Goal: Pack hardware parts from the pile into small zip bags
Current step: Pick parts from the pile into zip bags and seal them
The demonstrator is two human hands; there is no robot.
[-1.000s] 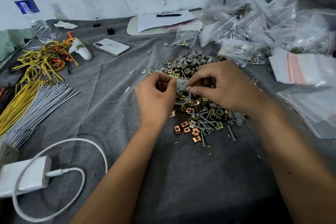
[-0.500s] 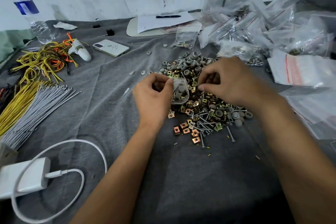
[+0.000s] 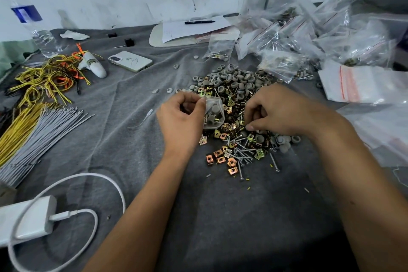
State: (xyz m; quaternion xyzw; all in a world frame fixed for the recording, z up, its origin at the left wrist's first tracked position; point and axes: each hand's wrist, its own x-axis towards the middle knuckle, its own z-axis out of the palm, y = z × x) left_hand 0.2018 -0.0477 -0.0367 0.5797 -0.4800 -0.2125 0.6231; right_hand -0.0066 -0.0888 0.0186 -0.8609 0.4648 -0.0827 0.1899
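Note:
A pile of hardware parts (image 3: 234, 95) lies mid-table on the grey cloth: grey rubber caps at the back, brass and copper clip nuts (image 3: 223, 159) and screws (image 3: 242, 152) toward me. My left hand (image 3: 181, 117) pinches the top of a small clear zip bag (image 3: 213, 115) that holds a few grey caps and a brass piece. My right hand (image 3: 278, 110) rests on the pile to the right of the bag, fingertips pressed down among the parts; what they pinch is hidden.
Filled zip bags (image 3: 298, 35) heap at the back right, flat empty bags (image 3: 362, 86) lie at the right. A phone (image 3: 130, 61), a water bottle (image 3: 37, 28), yellow and grey wires (image 3: 37, 130), a charger with cable (image 3: 28, 218), and paper with a pen (image 3: 194, 27) surround the work area.
My right hand has left the bag's mouth and dropped right and down onto the pile. My left hand keeps holding the bag in nearly the same spot.

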